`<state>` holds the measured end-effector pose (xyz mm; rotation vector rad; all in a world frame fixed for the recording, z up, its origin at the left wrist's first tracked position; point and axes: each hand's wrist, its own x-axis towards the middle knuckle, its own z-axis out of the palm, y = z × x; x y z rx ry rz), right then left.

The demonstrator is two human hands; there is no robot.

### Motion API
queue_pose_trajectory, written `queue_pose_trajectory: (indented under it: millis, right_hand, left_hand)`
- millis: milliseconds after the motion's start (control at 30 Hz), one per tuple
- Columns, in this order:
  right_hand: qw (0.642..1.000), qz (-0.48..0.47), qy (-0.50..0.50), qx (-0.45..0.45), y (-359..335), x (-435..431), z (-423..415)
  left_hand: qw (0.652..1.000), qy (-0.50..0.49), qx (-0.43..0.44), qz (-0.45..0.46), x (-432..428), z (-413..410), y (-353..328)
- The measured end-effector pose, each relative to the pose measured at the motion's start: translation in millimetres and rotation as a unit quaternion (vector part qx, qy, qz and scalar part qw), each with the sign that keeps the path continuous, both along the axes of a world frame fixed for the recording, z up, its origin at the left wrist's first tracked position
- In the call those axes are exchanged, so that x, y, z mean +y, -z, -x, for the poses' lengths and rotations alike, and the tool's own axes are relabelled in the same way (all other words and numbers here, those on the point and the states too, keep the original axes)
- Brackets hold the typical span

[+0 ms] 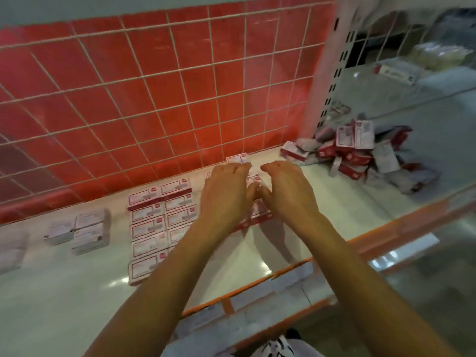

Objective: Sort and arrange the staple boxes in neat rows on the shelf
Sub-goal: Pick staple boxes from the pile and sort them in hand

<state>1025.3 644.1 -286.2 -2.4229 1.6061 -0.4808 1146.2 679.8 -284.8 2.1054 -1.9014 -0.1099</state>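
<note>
Beneath the hands on a white shelf [233, 264], seen from the head camera, a person works over a column of red-and-white staple boxes [260, 211]. The left hand [226, 194] and right hand [286, 194] hover side by side above that column, thumbs nearly meeting and fingers bent down at the far end. Whether they press, pinch or merely cover the boxes cannot be told, as the fingertips are hidden behind the knuckles.

Just left of the left hand lie two tidy rows [161, 220], the boxes flat and edge to edge. Further left of it sit paler stacks [88, 231]. Well to the right of the right hand, and beyond it, a loose heap [360, 153] of the same boxes lies unsorted. Beyond the fingers rises a wire grid [154, 81] over red backing.

The boxes look like small, stiff card cartons, probably dense for their size and glossy enough to slide on the shelf. A pinch across the two long sides should hold one best. Flat palms against a row's ends should nudge it straight without tipping any.
</note>
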Motion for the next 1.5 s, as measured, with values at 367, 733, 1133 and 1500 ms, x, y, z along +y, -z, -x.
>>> queue_pose_trajectory:
  millis: [367, 733, 1133, 1500]
  right_hand:
    - [0.998, 0.008, 0.045, -0.035, 5, -65, 106]
    - [0.981, 0.055, 0.131, -0.130, 5, -120, 177]
    - [0.999, 0.019, 0.019, 0.028, -11, -165, 196]
    - [0.999, 0.010, 0.010, 0.052, -11, -176, 195]
  left_hand:
    - [0.999, 0.034, 0.009, -0.004, -70, 98, 5]
    - [0.998, 0.032, 0.050, 0.017, -137, 154, 11]
    - [0.999, 0.004, 0.034, -0.022, -172, 177, 20]
    - [0.994, 0.017, 0.104, -0.016, -178, 177, 18]
